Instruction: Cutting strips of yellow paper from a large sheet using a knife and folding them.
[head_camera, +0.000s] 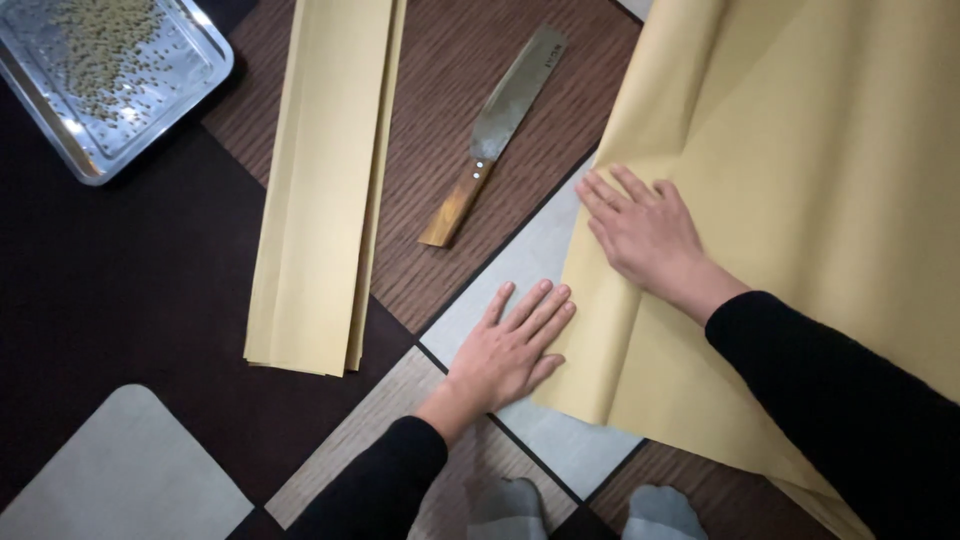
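The left hand (505, 355) is lying flat on the floor (130, 290), fingers extended and slightly spread, gripping nothing; its fingertips are pointing up and to the right and are touching or just meeting the folded edge of the large sheet (800, 200). The right hand (640, 232) is pressing flat on top of that sheet near the same edge, fingers straight and together, palm down, holding nothing between them.

The sheet is lying to the right of the left hand and beneath the right hand. Its folded edge is running steeply from upper right to lower left, passing between the two hands. The right hand is the nearer one, being already on the sheet; the left is resting only at its margin.

The sheet is tan paper, matt and smooth, showing soft creases and rising towards the top right. A folded stack (325, 180) of the same paper is lying well apart to the left, long axis nearly vertical. Between stack and sheet a knife (495, 135) is lying diagonally, with a broad dull steel blade and a wooden handle pointing lower left. A shiny metal tray (110, 80) holding small greenish grains is sitting at top left. The floor is showing wood-grain and plain panels. Grey-socked feet (580, 510) are showing at the bottom edge.
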